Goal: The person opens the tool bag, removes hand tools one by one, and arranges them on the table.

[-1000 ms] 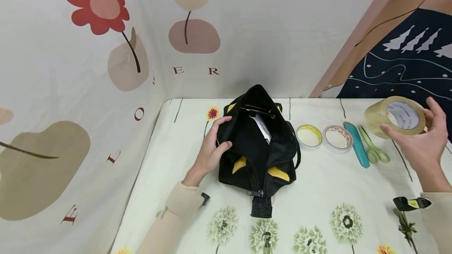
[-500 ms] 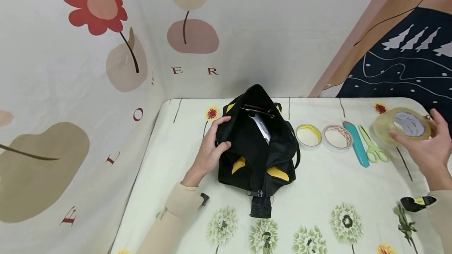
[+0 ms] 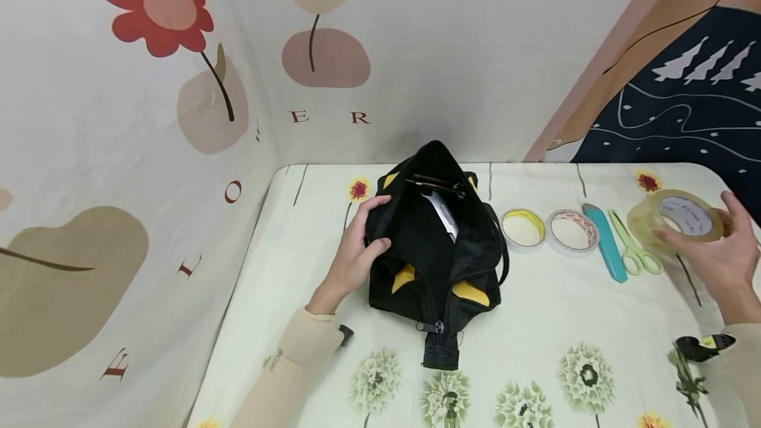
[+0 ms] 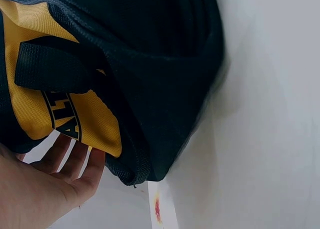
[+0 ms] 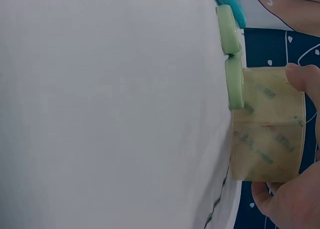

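Observation:
A black bag with yellow patches (image 3: pixel 410 322) sits on the table with its zipped mouth wide apart. Inside it lies a slim white and silver object (image 3: pixel 441 215), too hidden to identify. My left hand (image 3: pixel 352 257) holds the left edge of the mouth; in the left wrist view its fingers (image 4: pixel 75 159) lie against the yellow side panel. At the right, my right hand (image 3: pixel 722 259) grips a wide roll of packing tape (image 3: pixel 645 222), thumb and fingers on opposite rims. In the right wrist view, the packing tape (image 5: pixel 267 129) is low at the table surface, beside the scissors.
Between the bag and the right hand stand a yellow-cored tape roll (image 3: pixel 523 243), a second tape roll (image 3: pixel 573 248), a teal box cutter (image 3: pixel 605 243) and green scissors (image 3: pixel 641 261) in a row. A flowered cloth (image 3: pixel 535 329) covers the table; a printed curtain (image 3: pixel 452 51) hangs behind.
My right hand has lowered the packing tape toward the table and moved slightly right, then stayed nearly still. The left hand and bag hold their place.

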The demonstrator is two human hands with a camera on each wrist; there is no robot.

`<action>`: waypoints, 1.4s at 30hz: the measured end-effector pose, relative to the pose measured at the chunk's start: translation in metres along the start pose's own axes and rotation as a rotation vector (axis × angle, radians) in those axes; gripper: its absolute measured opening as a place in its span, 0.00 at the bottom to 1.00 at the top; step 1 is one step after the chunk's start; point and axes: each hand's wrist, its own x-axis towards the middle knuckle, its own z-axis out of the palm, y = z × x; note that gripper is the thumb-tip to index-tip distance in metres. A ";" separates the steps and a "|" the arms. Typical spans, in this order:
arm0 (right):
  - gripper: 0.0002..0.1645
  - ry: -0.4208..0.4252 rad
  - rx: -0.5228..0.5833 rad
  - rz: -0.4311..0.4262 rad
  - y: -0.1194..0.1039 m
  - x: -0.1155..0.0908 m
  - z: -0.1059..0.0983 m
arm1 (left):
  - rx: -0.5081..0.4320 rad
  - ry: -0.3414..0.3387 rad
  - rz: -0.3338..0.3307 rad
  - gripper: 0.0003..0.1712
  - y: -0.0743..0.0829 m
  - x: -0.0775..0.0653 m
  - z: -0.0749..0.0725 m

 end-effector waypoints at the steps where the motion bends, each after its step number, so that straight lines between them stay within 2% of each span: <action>1: 0.61 -0.003 -0.001 -0.002 0.000 0.000 0.000 | 0.007 0.000 -0.004 0.41 0.001 0.000 0.000; 6: 0.61 -0.037 -0.015 -0.031 0.000 0.002 0.002 | 0.020 0.010 -0.018 0.42 0.004 -0.001 -0.001; 12: 0.60 -0.066 -0.018 -0.015 0.004 0.002 0.003 | 0.020 0.002 -0.010 0.41 0.006 0.000 0.000; 16: 0.61 -0.077 -0.037 -0.034 0.000 0.001 0.001 | 0.021 0.006 -0.015 0.41 0.005 0.000 0.000; 19: 0.60 -0.019 -0.068 -0.034 -0.010 -0.008 0.001 | 0.021 0.004 -0.022 0.41 0.005 0.000 0.000; 22: 0.57 0.122 -0.059 -0.061 -0.025 -0.021 0.007 | 0.021 -0.003 -0.024 0.41 0.004 0.000 0.000; 26: 0.45 0.296 0.073 -0.202 -0.051 -0.039 0.022 | 0.020 -0.001 -0.023 0.41 0.005 0.000 0.000; 29: 0.37 0.352 0.201 -0.357 -0.076 -0.050 0.035 | 0.021 0.005 -0.024 0.41 0.006 0.000 -0.001; 32: 0.35 0.344 0.300 -0.498 -0.100 -0.062 0.045 | 0.021 0.009 -0.023 0.42 0.006 -0.001 -0.001; 36: 0.33 0.300 0.373 -0.636 -0.126 -0.075 0.055 | 0.020 0.007 -0.025 0.41 0.007 -0.001 -0.001; 42: 0.33 0.229 0.449 -0.748 -0.153 -0.092 0.066 | 0.024 0.003 -0.027 0.41 0.007 0.000 -0.001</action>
